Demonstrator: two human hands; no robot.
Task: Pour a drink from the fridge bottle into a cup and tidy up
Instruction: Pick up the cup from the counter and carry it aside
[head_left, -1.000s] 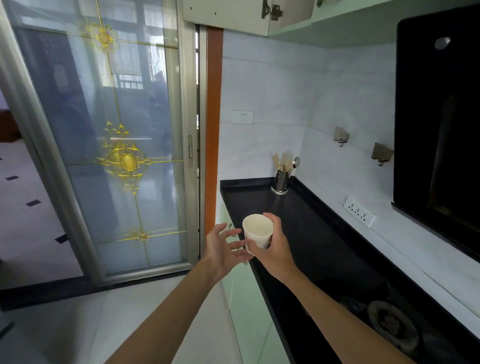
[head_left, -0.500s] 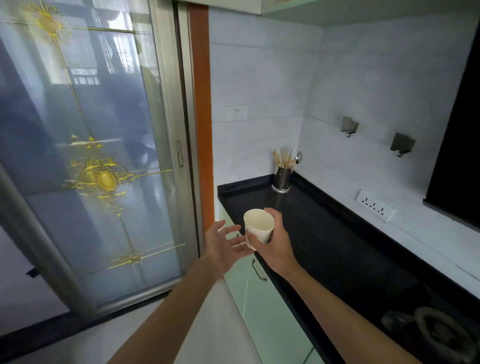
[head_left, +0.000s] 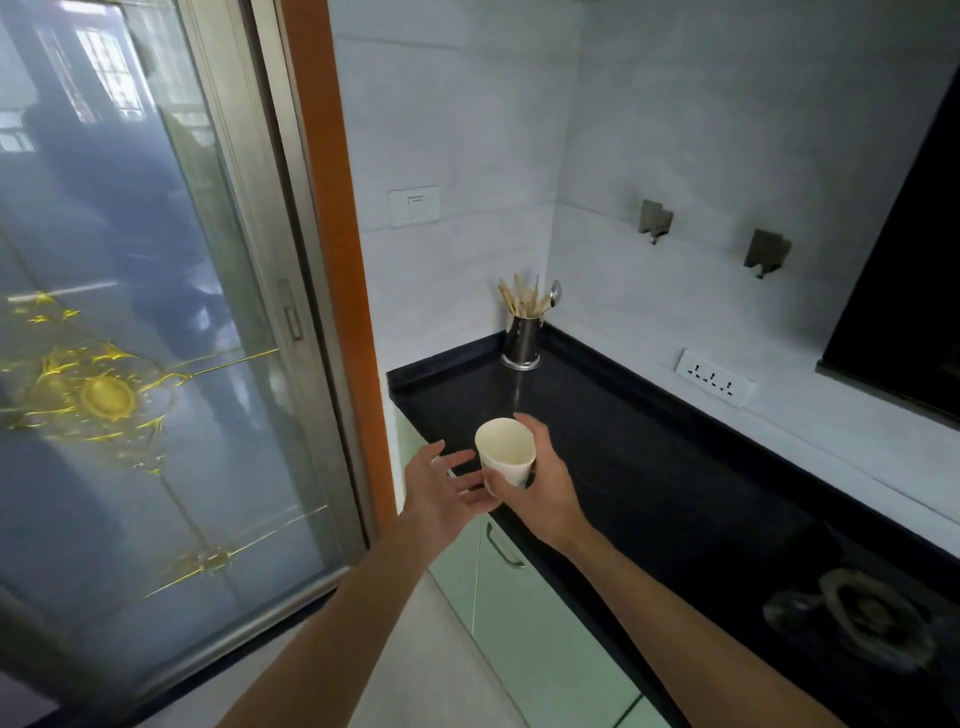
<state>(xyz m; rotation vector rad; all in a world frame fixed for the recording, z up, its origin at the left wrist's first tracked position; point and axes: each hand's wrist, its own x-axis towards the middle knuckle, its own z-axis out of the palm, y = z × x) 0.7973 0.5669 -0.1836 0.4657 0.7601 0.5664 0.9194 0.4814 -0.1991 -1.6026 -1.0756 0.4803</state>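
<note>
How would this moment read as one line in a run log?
right hand: holds cup | left hand: open beside it | cup: upright, looks empty, above counter edge

No readable text, label, brand, number or sign shows anywhere in this view.
</note>
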